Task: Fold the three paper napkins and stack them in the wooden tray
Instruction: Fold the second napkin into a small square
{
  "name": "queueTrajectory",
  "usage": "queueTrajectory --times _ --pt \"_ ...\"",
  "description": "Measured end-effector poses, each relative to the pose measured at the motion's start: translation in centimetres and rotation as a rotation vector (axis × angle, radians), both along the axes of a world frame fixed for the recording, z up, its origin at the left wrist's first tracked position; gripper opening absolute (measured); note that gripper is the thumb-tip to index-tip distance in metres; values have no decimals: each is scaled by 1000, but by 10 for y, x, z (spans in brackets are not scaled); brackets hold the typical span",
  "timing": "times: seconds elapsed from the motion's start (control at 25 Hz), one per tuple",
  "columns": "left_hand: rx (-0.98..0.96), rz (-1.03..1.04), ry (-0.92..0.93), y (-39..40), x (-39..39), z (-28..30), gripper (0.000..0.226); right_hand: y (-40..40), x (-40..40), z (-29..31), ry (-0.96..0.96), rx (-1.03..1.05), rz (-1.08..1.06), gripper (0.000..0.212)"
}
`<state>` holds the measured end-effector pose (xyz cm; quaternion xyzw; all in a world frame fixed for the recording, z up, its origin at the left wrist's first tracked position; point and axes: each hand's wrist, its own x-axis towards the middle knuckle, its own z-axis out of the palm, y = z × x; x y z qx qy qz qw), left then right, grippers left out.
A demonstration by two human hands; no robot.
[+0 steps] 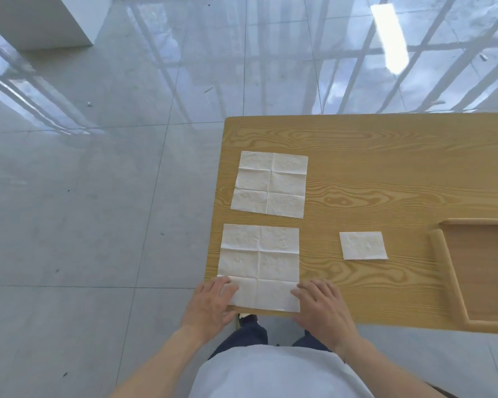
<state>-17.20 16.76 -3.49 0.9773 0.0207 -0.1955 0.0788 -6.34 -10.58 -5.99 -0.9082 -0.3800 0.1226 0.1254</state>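
Observation:
Two white paper napkins lie unfolded and flat on the wooden table: the far napkin and the near napkin at the front left corner. A small folded napkin rests to their right, just left of the wooden tray, which is cut off by the frame's right edge. My left hand lies on the near napkin's front left corner. My right hand touches its front right corner. Both hands have their fingers spread flat; no edge is lifted.
The table's left edge and front edge run close to the near napkin. Beyond them is a glossy tiled floor. A white block stands on the floor at the far left. My legs and a shoe show below the front edge.

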Motion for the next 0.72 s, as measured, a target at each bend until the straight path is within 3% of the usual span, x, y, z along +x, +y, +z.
queueTrajectory --times 0.24,0.44,0.72 --pt "17 -72 -48 14 -8 -7 50 31 -26 -1 51 -23 21 56" --pt "18 -70 -200 11 -22 -21 33 30 -39 -13 -45 33 -27 50" --pt "-83 -33 -279 12 -38 -27 10 15 -46 -15 -87 110 -67 35"
